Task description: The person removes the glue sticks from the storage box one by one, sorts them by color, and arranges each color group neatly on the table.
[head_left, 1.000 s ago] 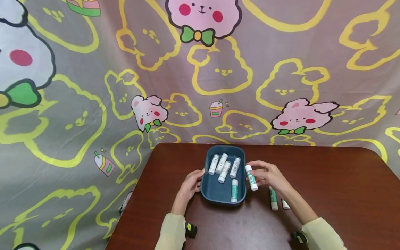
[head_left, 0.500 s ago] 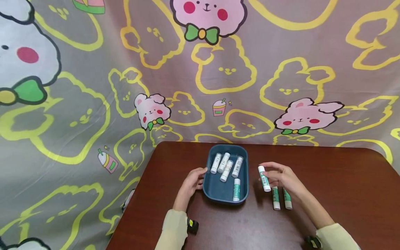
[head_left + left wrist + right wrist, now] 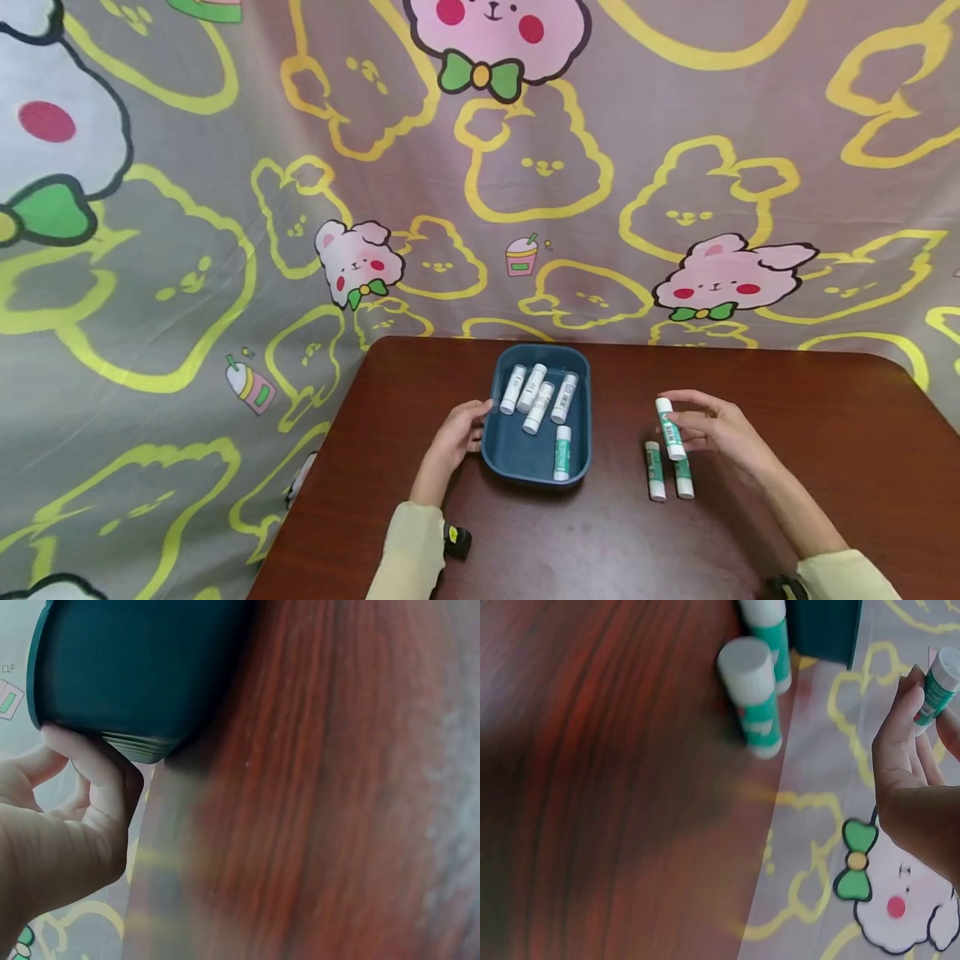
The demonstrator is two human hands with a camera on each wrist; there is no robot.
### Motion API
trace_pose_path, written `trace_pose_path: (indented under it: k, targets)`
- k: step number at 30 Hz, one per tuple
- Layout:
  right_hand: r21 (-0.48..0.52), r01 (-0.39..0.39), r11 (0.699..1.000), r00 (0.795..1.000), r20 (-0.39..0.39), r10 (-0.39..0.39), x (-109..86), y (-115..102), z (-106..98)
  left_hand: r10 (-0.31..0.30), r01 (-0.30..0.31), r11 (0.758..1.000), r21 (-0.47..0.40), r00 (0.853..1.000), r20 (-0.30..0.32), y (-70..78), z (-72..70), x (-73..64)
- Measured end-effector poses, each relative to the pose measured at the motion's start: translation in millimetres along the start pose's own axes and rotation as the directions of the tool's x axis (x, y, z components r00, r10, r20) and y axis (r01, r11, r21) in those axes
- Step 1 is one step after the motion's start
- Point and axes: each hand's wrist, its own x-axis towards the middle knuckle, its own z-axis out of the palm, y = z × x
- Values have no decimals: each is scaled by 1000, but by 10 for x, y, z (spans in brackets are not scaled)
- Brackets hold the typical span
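Observation:
A dark blue rectangular tray (image 3: pixel 521 458) holds several white glue sticks (image 3: pixel 537 408) and one green-labelled glue stick (image 3: pixel 562 454). At its left side my left hand (image 3: pixel 456 433) grips the rim; in the left wrist view the fingers are bent against the tray's wall (image 3: pixel 135 667). To the right of the tray, my right hand (image 3: pixel 723 429) pinches a white-capped, green-labelled glue stick (image 3: pixel 671 429) between thumb and fingers, raised and slightly tilted. Below it on the table lie two matching glue sticks, the left one (image 3: pixel 655 472) and the right one (image 3: pixel 684 481), partly overlapped by the held stick.
A dark reddish-brown wooden table (image 3: pixel 540 542) bears everything. Behind it and to the left hangs a grey curtain (image 3: pixel 420 192) printed with cartoon animals. Dark wrist straps (image 3: pixel 456 542) sit at the pale sleeves.
My right hand has moved rightward from the tray's right rim, carrying the glue stick over beside the two on the table. My left hand has stayed at the tray.

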Motion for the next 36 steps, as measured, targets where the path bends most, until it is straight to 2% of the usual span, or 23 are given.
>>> trace_pose_path:
  k: [12, 18, 26, 36]
  targets:
    - [-51, -80, 995, 996, -33, 78, -184, 222, -336, -84, 93, 993, -74, 991, 109, -18, -57, 4]
    - [-34, -109, 993, 993, -57, 107, -244, 284, -413, -89, 108, 986, -124, 985, 150, -22, -82, 2]
    - [-21, -138, 990, 988, -69, 136, -305, 401, -491, -98, 120, 982, -145, 983, 153, -48, -76, 13]
    - [-3, -183, 983, 982, -40, 183, -373, 521, -564, -100, 125, 981, -151, 981, 165, -73, -54, 26]
